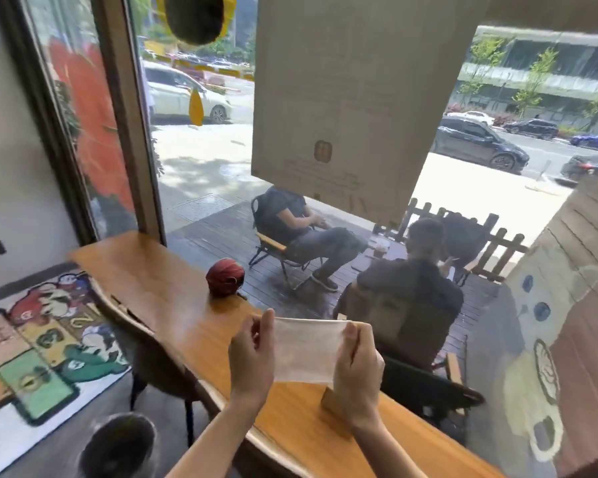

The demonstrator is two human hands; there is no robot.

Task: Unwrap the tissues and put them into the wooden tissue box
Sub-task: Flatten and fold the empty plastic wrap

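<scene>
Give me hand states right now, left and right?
Left hand: closed, pinching the left end of the tissue pack.
Right hand: closed, pinching the right end of the same pack.

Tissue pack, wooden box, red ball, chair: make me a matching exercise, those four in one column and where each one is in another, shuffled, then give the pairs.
Things:
1. tissue pack
2. wooden box
3. red ball
4. chair

Places:
A. on the counter, near the window
B. held up between the left hand and right hand
C. on the floor, left of the counter
D. on the counter, partly hidden behind the right hand

Pairs: 1-B, 2-D, 3-A, 4-C
</scene>
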